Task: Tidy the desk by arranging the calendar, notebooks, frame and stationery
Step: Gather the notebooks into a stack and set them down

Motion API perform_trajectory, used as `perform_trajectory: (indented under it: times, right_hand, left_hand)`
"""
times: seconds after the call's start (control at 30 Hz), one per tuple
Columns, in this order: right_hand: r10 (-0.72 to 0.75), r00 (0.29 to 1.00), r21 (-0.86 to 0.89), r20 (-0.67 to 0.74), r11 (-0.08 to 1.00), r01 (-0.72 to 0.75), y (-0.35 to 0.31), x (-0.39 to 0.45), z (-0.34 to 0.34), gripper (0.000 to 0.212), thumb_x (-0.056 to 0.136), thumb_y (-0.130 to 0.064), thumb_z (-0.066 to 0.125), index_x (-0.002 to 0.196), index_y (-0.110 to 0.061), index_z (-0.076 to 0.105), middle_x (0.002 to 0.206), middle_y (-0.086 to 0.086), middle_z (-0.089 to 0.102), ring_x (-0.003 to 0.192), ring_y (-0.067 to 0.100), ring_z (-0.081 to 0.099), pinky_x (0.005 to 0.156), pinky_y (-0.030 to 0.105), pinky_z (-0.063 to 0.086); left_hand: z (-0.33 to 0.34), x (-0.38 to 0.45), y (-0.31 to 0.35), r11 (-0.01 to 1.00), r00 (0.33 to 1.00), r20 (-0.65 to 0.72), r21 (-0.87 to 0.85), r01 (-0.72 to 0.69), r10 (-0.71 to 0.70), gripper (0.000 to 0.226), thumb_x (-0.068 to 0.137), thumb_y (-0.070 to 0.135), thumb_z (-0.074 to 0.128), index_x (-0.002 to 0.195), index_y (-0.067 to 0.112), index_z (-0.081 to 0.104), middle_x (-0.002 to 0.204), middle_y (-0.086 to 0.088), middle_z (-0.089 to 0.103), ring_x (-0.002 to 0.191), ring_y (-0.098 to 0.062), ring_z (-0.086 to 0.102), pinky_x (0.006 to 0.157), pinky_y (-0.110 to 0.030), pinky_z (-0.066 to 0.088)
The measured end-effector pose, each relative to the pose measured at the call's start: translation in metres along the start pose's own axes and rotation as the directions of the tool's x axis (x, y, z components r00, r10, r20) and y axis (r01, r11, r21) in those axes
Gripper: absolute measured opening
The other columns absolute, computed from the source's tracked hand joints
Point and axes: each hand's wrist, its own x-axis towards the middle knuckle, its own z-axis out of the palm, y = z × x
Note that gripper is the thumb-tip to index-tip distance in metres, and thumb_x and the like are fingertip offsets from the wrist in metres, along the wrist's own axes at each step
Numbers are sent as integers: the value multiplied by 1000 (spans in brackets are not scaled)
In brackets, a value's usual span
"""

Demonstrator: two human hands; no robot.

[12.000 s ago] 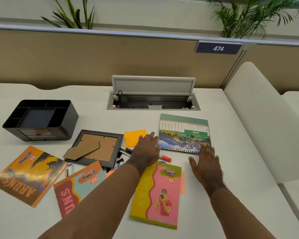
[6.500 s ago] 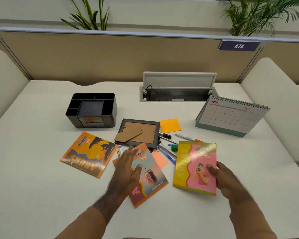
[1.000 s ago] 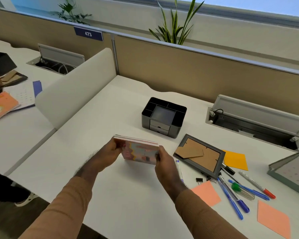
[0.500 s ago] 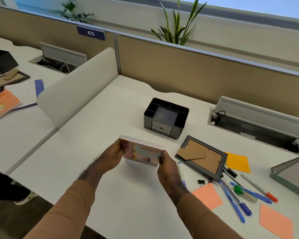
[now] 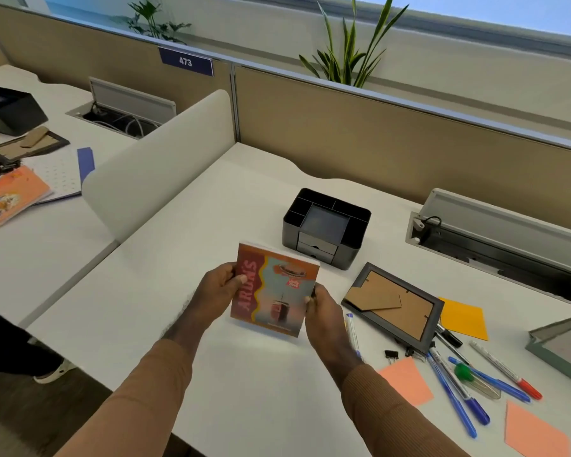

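Now the stack of colourful paper-covered notebooks point(image 5: 274, 290), held edge-on half a second ago, is tilted up with its ship cover facing the camera. The left hand point(image 5: 218, 288) and right hand point(image 5: 323, 313) clamp its side edges just above the white tabletop point(image 5: 165, 291). Judged squared, not yet placed.

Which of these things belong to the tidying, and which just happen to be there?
Job: notebooks held by left hand and right hand; frame; pens; organiser; sticky notes; calendar.
Lying about: plants; neighbour's desk; cable box.
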Motion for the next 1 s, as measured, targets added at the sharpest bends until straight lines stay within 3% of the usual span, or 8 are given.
perform_trajectory:
  times: [0.13,0.27,0.37,0.53,0.63,0.73,0.87,1.0]
  right_hand:
    - [174,984,187,41,966,-179,3,12,9,29,97,-10,42,125,-13,52,115,4,69,91,14,66,62,22,56]
    - [307,915,396,261,831,-392,-4,13,19,40,88,12,39,114,-10,60,106,10,72,94,22,70,67,28,55]
    - [301,887,382,349,819,-428,-8,15,37,47,84,14,36,112,-13,63,106,8,72,96,25,68,63,27,49]
    - [297,861,383,413,801,-460,-15,23,75,33,83,12,36,90,-6,62,93,9,70,74,18,60,67,27,42]
    - [272,851,443,450,759,-477,-21,32,93,30,83,13,36,80,-8,57,94,13,67,76,17,58,68,25,41]
    - [227,832,467,507,739,-486,-26,38,108,34,84,14,33,82,-9,57,107,12,67,85,18,62,68,22,46]
    - [196,811,472,551,728,-497,-28,41,123,39,87,12,35,111,-5,60,118,10,68,103,22,62,76,24,51]
    - [206,807,450,554,741,-498,-22,46,135,37,88,10,39,119,-1,55,121,11,66,102,23,60,75,25,50]
  left_hand:
    - [-16,16,-2,976,982,35,124,182,-187,16,94,10,57,107,8,67,97,-11,72,83,-22,68,80,-36,57]
    - [-29,27,-6,910,934,-29,217,353,-355,10,92,10,58,89,7,67,79,-12,68,62,-20,62,61,-27,53]
    - [-41,38,-13,844,888,-96,279,458,-450,10,91,6,59,87,0,66,73,-15,64,59,-23,59,59,-27,51]
    - [-66,60,-20,772,870,-261,402,492,-418,15,84,5,63,71,-2,66,60,-13,57,52,-22,53,55,-24,43]
    - [-81,68,-24,753,845,-367,401,522,-390,25,80,3,63,56,4,54,51,-12,52,51,-23,53,53,-25,41]
    - [-95,77,-27,726,823,-405,409,552,-397,23,81,7,59,59,3,55,60,-17,59,58,-26,56,56,-28,42]
    - [-102,84,-27,656,830,-410,515,552,-378,22,88,9,52,71,-3,59,93,-24,68,79,-33,65,63,-31,46]
    - [-107,90,-34,613,854,-391,596,519,-343,26,90,12,52,66,3,53,103,-24,68,85,-34,62,64,-28,40]
